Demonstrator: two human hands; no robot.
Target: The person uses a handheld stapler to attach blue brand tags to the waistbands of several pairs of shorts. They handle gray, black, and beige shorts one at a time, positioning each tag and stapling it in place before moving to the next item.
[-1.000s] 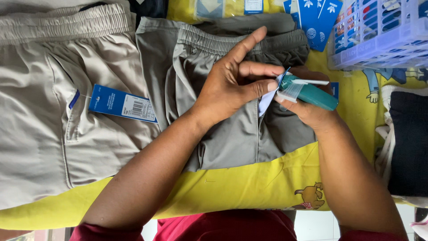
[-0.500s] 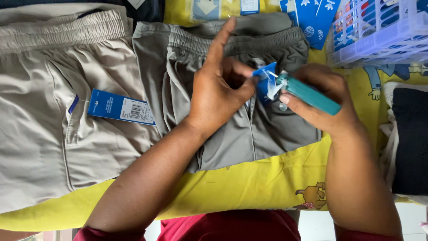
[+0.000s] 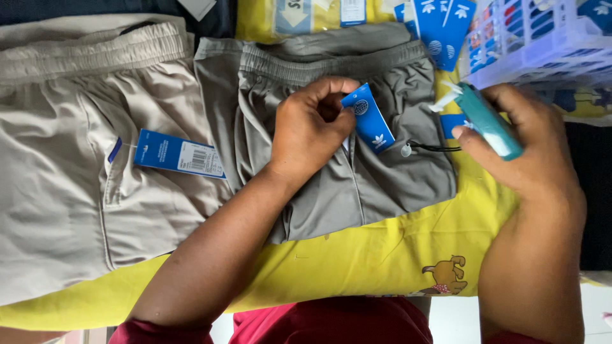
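Note:
My left hand (image 3: 312, 130) rests on a folded grey pair of shorts (image 3: 376, 185) and pinches a blue hang tag (image 3: 368, 119) against the cloth. My right hand (image 3: 532, 150) is off to the right of the shorts and grips a teal tagging gun (image 3: 488, 120) with its white tip pointing up and left, apart from the tag. A beige pair of shorts (image 3: 70, 159) lies to the left with its own blue tag (image 3: 178, 154) on it.
Everything lies on a yellow sheet (image 3: 357, 261) with a cartoon dog print. A white plastic basket (image 3: 542, 41) stands at the top right, with several loose blue tags (image 3: 437, 28) beside it. Dark fabric (image 3: 590, 191) sits at the right edge.
My hands have separated: the right hand drew the teal gun away to the right, while the left hand lowered its raised finger and pressed the blue tag down on the grey shorts.

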